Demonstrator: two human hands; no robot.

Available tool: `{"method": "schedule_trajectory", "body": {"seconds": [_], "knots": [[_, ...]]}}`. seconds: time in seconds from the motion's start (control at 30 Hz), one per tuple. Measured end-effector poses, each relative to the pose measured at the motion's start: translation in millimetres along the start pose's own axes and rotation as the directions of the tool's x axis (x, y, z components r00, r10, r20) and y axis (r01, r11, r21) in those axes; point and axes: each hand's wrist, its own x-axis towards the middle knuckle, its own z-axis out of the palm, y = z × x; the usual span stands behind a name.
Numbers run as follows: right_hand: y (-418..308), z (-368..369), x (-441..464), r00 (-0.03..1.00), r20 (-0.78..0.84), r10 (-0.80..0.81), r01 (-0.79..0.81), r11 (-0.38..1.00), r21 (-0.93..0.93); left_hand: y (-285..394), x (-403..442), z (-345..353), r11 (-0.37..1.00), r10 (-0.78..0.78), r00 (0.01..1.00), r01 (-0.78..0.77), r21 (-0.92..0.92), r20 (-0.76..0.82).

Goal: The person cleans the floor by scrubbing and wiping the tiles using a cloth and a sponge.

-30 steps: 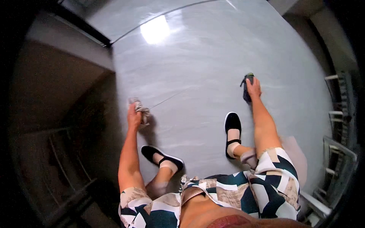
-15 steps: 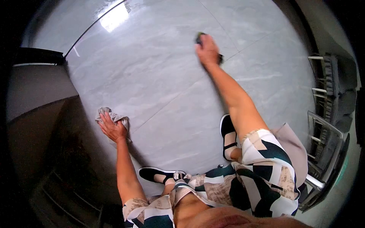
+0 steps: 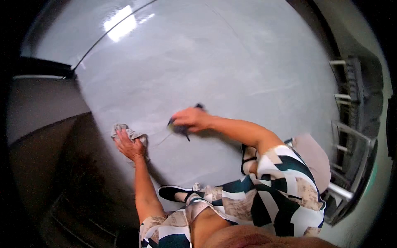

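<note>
My left hand [image 3: 129,145] presses a crumpled grey cloth [image 3: 138,135] against the glossy grey tiled floor [image 3: 264,99], its fingers over the cloth. To the right, my right hand [image 3: 193,118] is closed over a dark, soft-looking thing [image 3: 180,129] with a bit of yellow-green at its edge. Dark ends of it stick out above and below the hand. Motion blurs it, and the palm hides most of it, so its kind is unclear.
A dark panel [image 3: 45,107] and a shadowed space border the floor on the left. Metal-framed chairs [image 3: 351,144] line the right side. My black shoe [image 3: 173,192] rests on the floor in front of me.
My right hand has swept from the far floor back toward me and to the left, carrying the dark thing. My left hand and the grey cloth sit slightly lower and further right in view.
</note>
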Motion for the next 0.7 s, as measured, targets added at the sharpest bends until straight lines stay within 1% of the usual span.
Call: {"method": "schedule_trajectory", "body": {"seconds": [0.03, 0.07, 0.1, 0.13, 0.17, 0.2, 0.23, 0.27, 0.3, 0.33, 0.37, 0.4, 0.47, 0.5, 0.53, 0.57, 0.6, 0.63, 0.67, 0.7], "knots": [[18, -17, -12, 0.973, -0.231, -0.003, -0.004, 0.999, -0.032, -1, -1, 3, 1.0, 0.02, 1.0, -0.02, 0.003, -0.005], [30, -35, -27, 0.899, -0.378, 0.222, -0.326, 0.915, -0.237, 0, -3, 2, 0.999, 0.037, 0.999, -0.037, 0.005, -0.01], [44, -63, -41, 0.746, -0.615, 0.256, -0.481, 0.845, -0.232, 6, -1, -4, 1.0, 0.001, 0.999, -0.001, -0.01, 0.039], [53, -94, -51, 0.555, -0.74, 0.38, -0.672, 0.729, -0.129, 11, 0, -8, 0.999, 0.006, 1.0, -0.005, -0.037, 0.025], [69, -120, -66, 0.437, -0.838, 0.326, -0.777, 0.607, -0.168, 16, 2, -10, 0.998, 0.011, 1.0, -0.01, -0.068, 0.012], [91, -139, -83, 0.293, -0.888, 0.356, -0.88, 0.462, -0.106, 20, 2, -13, 0.995, 0.021, 1.0, -0.021, -0.097, 0.003], [118, -163, -95, 0.179, -0.935, 0.305, -0.935, 0.348, -0.066, 24, 3, -23, 0.997, 0.02, 0.996, -0.013, -0.078, 0.087], [131, -193, -91, 0.096, -0.951, 0.293, -0.964, 0.265, -0.015, 31, 5, -26, 0.993, 0.019, 0.997, -0.011, -0.115, 0.07], [134, -219, -72, 0.049, -0.978, 0.202, -0.99, 0.142, -0.02, 36, 4, -30, 0.989, 0.015, 0.998, -0.005, -0.149, 0.06], [132, -245, -50, 0.034, -0.986, 0.165, -0.995, 0.098, -0.018, 36, 2, -36, 0.984, 0.01, 0.999, -0.004, -0.18, 0.031], [132, -270, -25, 0.053, -0.986, 0.155, -0.996, 0.08, -0.041, 38, -3, -36, 0.979, 0.002, 0.999, 0.007, -0.204, 0.04], [132, -297, 9, 0.075, -0.983, 0.166, -0.997, -0.006, -0.077, 44, -4, -45, 0.968, -0.01, 0.999, 0.02, -0.251, 0.04], [123, -330, 94, 0.136, -0.971, 0.199, -0.99, 0.0, -0.139, 47, 6, -64, 0.947, -0.03, 0.999, 0.035, -0.318, 0.022], [137, -340, 129, 0.205, -0.969, 0.139, -0.978, 0.011, -0.206, 45, 10, -73, 0.94, -0.039, 0.999, 0.042, -0.338, 0.017], [124, -343, 179, 0.232, -0.951, 0.203, -0.972, 0.027, -0.231, 43, 14, -84, 0.932, -0.046, 0.999, 0.049, -0.359, 0.017], [54, -375, 201, 0.218, -0.971, 0.094, -0.972, 0.115, -0.207, 53, 5, -87, 0.902, -0.022, 0.989, -0.043, -0.429, -0.146], [44, -366, 243, 0.444, -0.893, 0.065, -0.879, 0.225, -0.421, 50, 7, -98, 0.899, -0.029, 0.992, -0.028, -0.438, -0.123], [31, -345, 288, 0.523, -0.851, 0.05, -0.825, 0.281, -0.49, 47, 10, -109, 0.897, -0.022, 0.994, -0.028, -0.441, -0.109], [26, -325, 328, 0.631, -0.771, 0.087, -0.752, 0.316, -0.579, 47, 11, -112, 0.893, -0.019, 0.994, -0.03, -0.448, -0.104], [34, -296, 365, 0.678, -0.734, -0.041, -0.669, 0.379, -0.639, 46, 12, -115, 0.898, -0.019, 0.995, -0.025, -0.44, -0.096]]}}
